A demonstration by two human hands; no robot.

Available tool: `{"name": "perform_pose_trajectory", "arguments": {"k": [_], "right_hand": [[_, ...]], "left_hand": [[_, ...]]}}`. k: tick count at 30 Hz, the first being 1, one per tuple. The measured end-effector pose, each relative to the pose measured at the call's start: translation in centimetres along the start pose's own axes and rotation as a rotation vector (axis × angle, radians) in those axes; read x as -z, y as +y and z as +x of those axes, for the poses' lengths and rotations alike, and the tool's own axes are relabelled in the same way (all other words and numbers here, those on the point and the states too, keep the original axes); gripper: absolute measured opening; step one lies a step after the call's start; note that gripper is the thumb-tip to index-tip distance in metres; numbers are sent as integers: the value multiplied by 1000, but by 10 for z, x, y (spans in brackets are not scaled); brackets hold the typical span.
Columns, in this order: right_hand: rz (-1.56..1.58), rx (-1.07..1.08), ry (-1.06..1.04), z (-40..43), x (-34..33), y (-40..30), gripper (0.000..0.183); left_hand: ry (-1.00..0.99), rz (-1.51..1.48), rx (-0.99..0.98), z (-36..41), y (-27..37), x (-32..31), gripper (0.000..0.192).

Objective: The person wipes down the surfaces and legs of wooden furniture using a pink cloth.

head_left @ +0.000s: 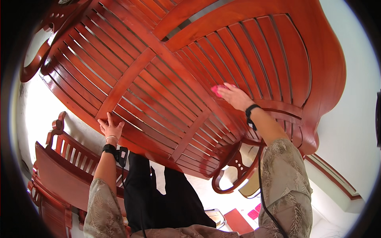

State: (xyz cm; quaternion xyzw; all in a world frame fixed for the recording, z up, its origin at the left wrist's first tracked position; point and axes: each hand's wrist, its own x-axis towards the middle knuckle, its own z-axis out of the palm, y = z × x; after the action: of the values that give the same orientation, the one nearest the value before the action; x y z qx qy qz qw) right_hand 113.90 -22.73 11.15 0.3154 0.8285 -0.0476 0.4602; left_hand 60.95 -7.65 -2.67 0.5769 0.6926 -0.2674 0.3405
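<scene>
A long reddish-brown wooden bench with a slatted seat (160, 92) and a slatted backrest (247, 56) fills the view in front of me. My right hand (236, 96) presses a bright pink cloth (218, 89) against the lower part of the backrest slats, just above the seat's rear rail. Most of the cloth is under the palm and fingers. My left hand (111, 129) rests with spread fingers on the front edge of the seat, by a cross rail, and holds nothing. Both wrists wear black bands.
Carved armrests stand at the bench's near right end (238, 166) and far left end (37, 59). Behind my left arm is another wooden seat with slats (76, 148). Pink slippers (254, 211) lie on the floor at lower right. A black cable (260, 178) runs along my right arm.
</scene>
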Motion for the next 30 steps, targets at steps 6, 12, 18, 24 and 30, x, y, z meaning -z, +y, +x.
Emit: {"name": "perform_pose_trajectory", "arguments": {"k": [6,12,18,24,30], "right_hand": [[-21,31,32,14,10,17,50],[22,-344,418,159,81,90,41],[28,-395,316,198,84,80,38],[4,-294,239,90,-7,-22,44],[214,-491,212,-111,-28,-38,45]], "left_hand": [[39,50,19,-5,2,-4,96],[77,48,-6,-11,7,-3,98],[101,91,-56,-7,1,-15,101],[146,196,-72,27,-38,-29,105],[100,283,-99,42,-14,-20,100]]}}
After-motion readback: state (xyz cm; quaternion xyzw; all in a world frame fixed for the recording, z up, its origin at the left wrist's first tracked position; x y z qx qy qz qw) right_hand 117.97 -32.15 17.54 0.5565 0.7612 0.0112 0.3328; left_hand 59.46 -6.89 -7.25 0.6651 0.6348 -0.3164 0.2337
